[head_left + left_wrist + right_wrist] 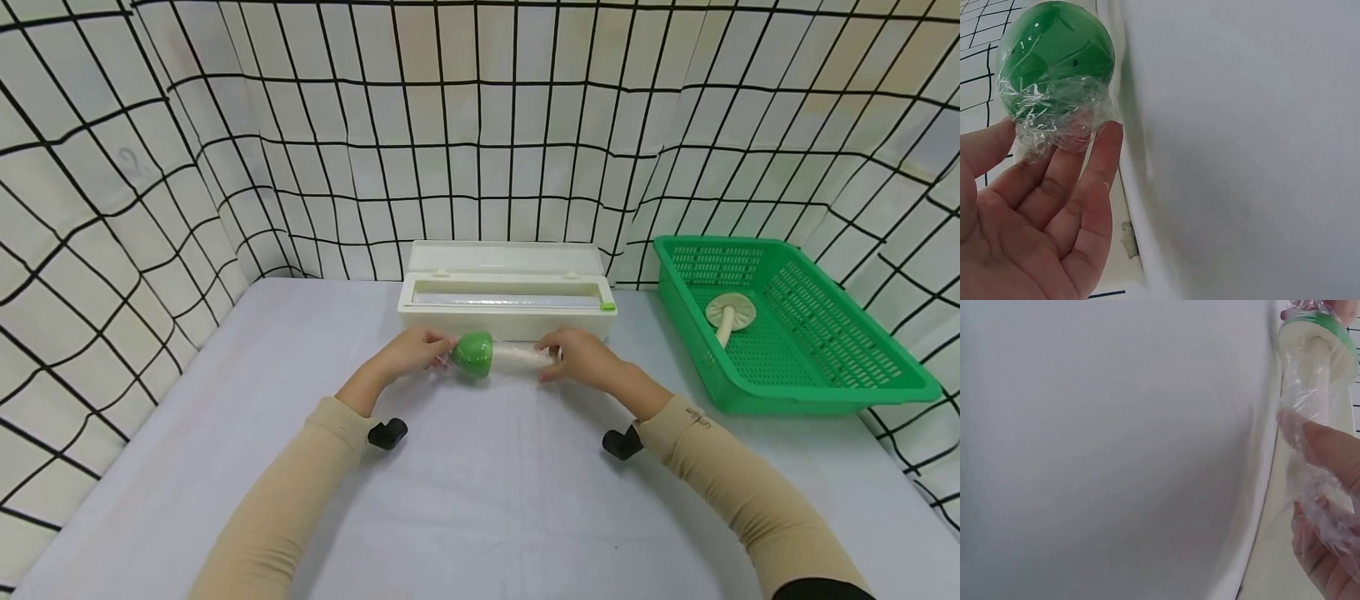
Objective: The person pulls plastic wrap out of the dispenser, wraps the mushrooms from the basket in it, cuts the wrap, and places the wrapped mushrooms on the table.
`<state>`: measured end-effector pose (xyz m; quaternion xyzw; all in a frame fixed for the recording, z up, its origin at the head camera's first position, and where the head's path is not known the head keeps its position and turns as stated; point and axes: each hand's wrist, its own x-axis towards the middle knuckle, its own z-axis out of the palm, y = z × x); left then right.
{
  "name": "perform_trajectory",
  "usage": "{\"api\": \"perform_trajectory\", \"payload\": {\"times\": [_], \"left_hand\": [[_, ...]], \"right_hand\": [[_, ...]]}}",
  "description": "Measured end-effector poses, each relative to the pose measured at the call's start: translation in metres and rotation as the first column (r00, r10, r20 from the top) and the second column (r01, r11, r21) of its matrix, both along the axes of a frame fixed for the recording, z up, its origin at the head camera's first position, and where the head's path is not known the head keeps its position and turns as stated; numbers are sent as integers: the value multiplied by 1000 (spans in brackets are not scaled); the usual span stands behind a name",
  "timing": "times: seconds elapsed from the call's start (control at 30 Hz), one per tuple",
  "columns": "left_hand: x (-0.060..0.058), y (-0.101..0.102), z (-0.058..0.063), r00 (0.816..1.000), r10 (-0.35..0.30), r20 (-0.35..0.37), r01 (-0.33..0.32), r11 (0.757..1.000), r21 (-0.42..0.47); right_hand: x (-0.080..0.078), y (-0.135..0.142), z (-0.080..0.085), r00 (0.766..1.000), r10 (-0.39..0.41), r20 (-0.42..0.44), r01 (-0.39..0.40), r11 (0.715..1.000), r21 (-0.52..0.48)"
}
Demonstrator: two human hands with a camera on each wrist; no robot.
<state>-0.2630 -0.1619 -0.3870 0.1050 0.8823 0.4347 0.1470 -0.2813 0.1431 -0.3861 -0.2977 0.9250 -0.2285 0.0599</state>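
A toy mushroom with a green cap (473, 355) and pale stem (513, 357) lies sideways above the white table, wrapped in clear cling film (1038, 115). My left hand (414, 350) pinches the crumpled film at the top of the cap. At the stem end, my right hand (581, 358) holds the loose film (1325, 506) between thumb and fingers. Just behind both hands stands a white cling film dispenser (510, 321) with its lid raised and a film roll (510, 300) inside.
On the right sits a green plastic basket (817, 398); another mushroom (731, 312), pale underside up, lies in it. Black wire grid panels (480, 142) backed with white sheeting enclose the table (495, 500) at the back and sides.
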Motion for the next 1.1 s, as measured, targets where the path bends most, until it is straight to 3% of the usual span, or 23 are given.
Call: {"api": "perform_trajectory", "payload": {"times": [0.2, 0.33, 0.53, 0.83, 1.0, 1.1], "left_hand": [[3, 1, -1, 1000, 2, 4, -2, 1000, 14], [6, 4, 0, 1000, 16, 10, -17, 999, 35], [8, 5, 2, 999, 29, 25, -31, 996, 81], [9, 5, -1, 999, 40, 34, -43, 994, 101], [10, 7, -2, 994, 71, 80, -83, 984, 155], [10, 7, -3, 990, 94, 103, -114, 973, 203]], "right_hand": [[1, 0, -1, 1000, 16, -12, -15, 999, 32], [4, 1, -1, 999, -14, -37, 16, 999, 49], [8, 2, 1, 998, -62, -17, 62, 998, 29], [10, 6, -2, 999, -40, -18, 40, 999, -21], [7, 7, -4, 997, -64, 45, 69, 991, -112], [4, 7, -5, 984, -100, 146, 125, 978, -169]]}}
